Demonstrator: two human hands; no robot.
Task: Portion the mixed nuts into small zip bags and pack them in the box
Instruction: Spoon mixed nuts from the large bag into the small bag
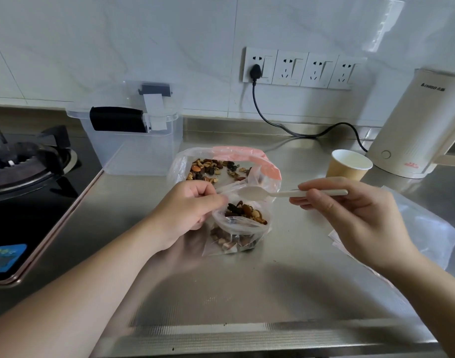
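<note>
A small clear zip bag point(240, 228) stands on the steel counter, partly filled with mixed nuts. My left hand point(187, 208) pinches its rim and holds the mouth open. My right hand point(350, 210) grips the handle of a white plastic spoon point(257, 193), whose empty bowl hovers just above the bag's mouth. Behind it lies a large clear bag with a pink zip strip point(247, 155), loose nuts point(208, 169) spread inside it. A clear plastic box with a black latch point(133, 140) stands at the back left, its lid leaning open.
A gas hob point(27, 164) fills the left side. A paper cup point(350, 164) and a cream kettle point(414, 125) stand at the back right, its black cord point(272, 120) running to the wall sockets. Empty clear bags point(427, 228) lie to the right.
</note>
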